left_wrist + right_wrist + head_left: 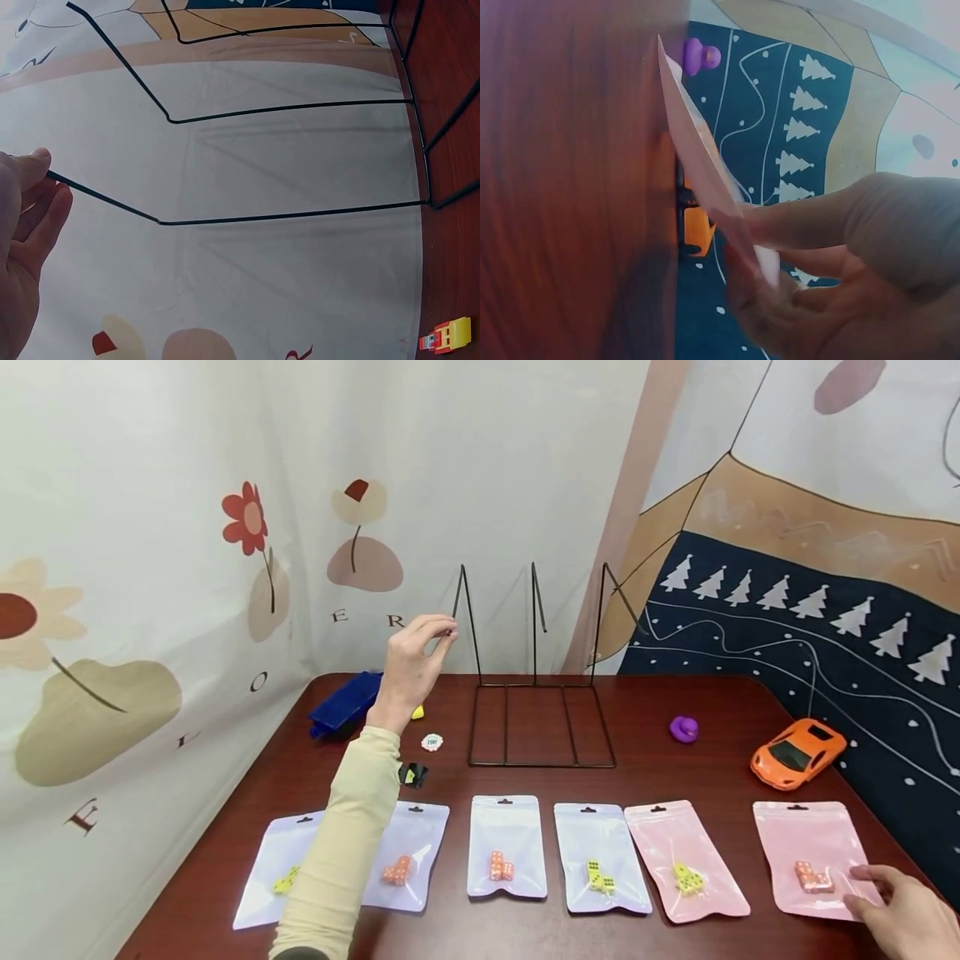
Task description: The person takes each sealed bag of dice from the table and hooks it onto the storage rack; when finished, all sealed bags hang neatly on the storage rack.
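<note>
My left hand (pixel 414 662) is raised at the left prong of a black wire rack (pixel 480 727). In the left wrist view its thumb and fingers pinch the tip of that prong (pixel 105 198). At the front right, my right hand (pixel 907 902) pinches the edge of a pink pouch (pixel 806 835) with orange dice (pixel 813 878) inside. The right wrist view shows this pink pouch (pixel 694 142) edge-on, tilted off the table, its lower edge between thumb and fingers. Another pink pouch (pixel 663 827) with yellow dice lies to its left.
Several pale pouches (pixel 506 818) with dice lie along the front, partly behind my left sleeve. An orange toy car (pixel 798 754) and a purple duck (pixel 683 729) stand back right. At back left are a blue object (pixel 345 703), a poker chip (pixel 432 742) and a small black item (pixel 412 774).
</note>
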{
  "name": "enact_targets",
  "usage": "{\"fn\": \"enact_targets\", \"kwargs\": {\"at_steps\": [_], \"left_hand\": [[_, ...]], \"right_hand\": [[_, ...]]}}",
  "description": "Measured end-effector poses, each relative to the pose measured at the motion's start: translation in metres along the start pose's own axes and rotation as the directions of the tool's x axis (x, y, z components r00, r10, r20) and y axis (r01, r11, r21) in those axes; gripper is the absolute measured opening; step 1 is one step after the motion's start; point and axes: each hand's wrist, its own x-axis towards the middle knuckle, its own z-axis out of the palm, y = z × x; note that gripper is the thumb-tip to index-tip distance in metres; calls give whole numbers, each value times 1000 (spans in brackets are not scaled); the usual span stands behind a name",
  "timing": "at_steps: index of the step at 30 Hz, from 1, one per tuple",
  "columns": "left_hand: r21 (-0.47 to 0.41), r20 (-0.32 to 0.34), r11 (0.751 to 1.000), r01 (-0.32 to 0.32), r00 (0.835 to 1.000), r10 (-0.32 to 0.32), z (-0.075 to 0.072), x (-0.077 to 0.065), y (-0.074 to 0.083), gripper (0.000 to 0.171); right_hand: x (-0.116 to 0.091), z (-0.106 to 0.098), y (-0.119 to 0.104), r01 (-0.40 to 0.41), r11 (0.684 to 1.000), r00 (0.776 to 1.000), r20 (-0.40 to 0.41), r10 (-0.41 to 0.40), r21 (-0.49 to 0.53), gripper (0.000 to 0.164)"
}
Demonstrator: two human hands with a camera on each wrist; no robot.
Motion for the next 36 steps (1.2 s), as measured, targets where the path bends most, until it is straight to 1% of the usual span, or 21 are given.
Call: {"fn": "enact_targets", "kwargs": {"at_steps": [2,4,6,8,11,13,16,18,20,23,25,28,29,33,35,36], "left_hand": [[3,3,1000,3,1000,-3,1,0,0,13],[8,2,1000,11,1000,-11,2,0,1,13],[15,-1,1000,17,1000,-17,1,0,1,13],[17,-5,1000,22,1000,-22,1,-1,2,13],[16,-8,1000,19,1000,-19,1,-2,2,13],[15,-9,1000,19,1000,-18,1,-2,2,13],[15,-3,1000,18,1000,-18,1,-2,2,13],[14,-2,1000,13,1000,-13,1,-2,2,13],[17,-5,1000,5,1000,-5,1,-1,2,13],[22,-9,1000,-11,1000,12,0,-1,1,13],[25,-7,999,-20,1000,21,0,-2,1,14],[23,-6,999,-26,1000,26,1,-3,0,16],[26,-5,999,-27,1000,27,1,-3,0,15],[33,-6,999,-25,1000,25,1,-3,-1,13],[37,-1,999,-26,1000,26,1,-3,-1,13],[31,-3,999,-24,1000,24,1,-2,-1,13]], "right_hand": [[1,0,-2,13,999,998,-66,-11,39,39],[2,-1,-5,33,995,991,-135,-21,93,36],[3,-3,-10,70,990,978,-204,-44,122,33],[2,-7,-16,100,986,965,-256,-63,134,31],[-1,-12,-26,128,980,948,-310,-75,152,30],[-4,-14,-34,139,973,941,-331,-71,185,31],[-6,-15,-46,172,949,931,-358,-69,265,32],[-7,-15,-55,220,927,915,-393,-88,303,32],[-7,-15,-64,273,905,894,-435,-113,327,30],[-6,-13,-78,368,857,857,-489,-162,360,28],[-6,-11,-87,417,819,840,-511,-181,395,27],[-6,-10,-100,495,747,811,-544,-215,443,28],[-6,-9,-105,524,719,799,-555,-230,456,28],[-3,-9,-122,628,611,744,-600,-293,481,33],[-2,-9,-129,667,564,720,-614,-322,487,36],[-2,-9,-133,681,547,710,-620,-334,486,37]]}}
